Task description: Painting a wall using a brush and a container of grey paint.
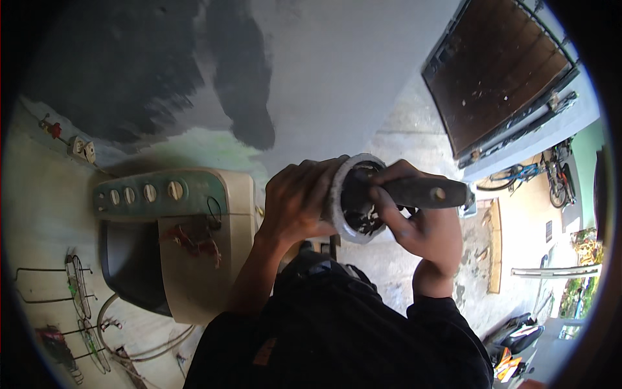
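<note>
My left hand [295, 201] is wrapped round the side of a round paint can [336, 194], with its mouth turned toward my right hand. The can's rim is pale grey, and dark paint coats the inside. My right hand [433, 235] grips a paintbrush by its wide black handle [421, 192], which has a hole near the end. The brush head points into the can's mouth, where fingers and shadow hide the bristles. Both hands are held in front of my body, before a grey wall [324, 71] with dark grey painted patches [243, 84].
A twin-tub washing machine [207, 259] with several knobs stands close on my left, below a wall socket [83, 149]. Wire racks [74, 292] are at lower left. A brown panel [499, 78] is at upper right. Bicycles [518, 175] and a motorcycle [518, 337] stand farther right.
</note>
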Available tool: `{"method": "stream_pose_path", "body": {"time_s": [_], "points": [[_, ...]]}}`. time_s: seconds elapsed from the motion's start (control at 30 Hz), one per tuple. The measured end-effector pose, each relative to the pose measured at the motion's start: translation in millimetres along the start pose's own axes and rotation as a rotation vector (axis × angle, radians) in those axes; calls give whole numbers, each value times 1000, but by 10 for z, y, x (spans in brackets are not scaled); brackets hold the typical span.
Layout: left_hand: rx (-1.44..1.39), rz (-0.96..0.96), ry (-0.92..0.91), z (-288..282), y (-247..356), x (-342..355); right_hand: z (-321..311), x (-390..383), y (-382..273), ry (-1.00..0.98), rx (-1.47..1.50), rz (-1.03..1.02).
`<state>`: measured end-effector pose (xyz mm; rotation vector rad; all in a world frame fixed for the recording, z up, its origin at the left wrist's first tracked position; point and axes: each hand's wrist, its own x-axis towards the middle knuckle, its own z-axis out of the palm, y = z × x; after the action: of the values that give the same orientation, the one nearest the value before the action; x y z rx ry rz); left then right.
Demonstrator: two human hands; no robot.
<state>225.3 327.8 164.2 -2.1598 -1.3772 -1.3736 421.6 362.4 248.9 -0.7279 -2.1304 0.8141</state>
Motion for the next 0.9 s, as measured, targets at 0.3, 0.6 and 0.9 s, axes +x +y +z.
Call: {"method": "stream_pose_path", "body": {"time_s": [0.3, 0.6, 0.9], "points": [[-219, -180, -108, 531, 167, -429, -156, -619, 342, 364, 360, 325], [-185, -148, -173, 797, 353, -519, -258, -767, 686, -16, 43, 236], [-226, -442, -559, 1139, 482, -1334, 106, -1369, 1322, -104, 249, 467]]}}
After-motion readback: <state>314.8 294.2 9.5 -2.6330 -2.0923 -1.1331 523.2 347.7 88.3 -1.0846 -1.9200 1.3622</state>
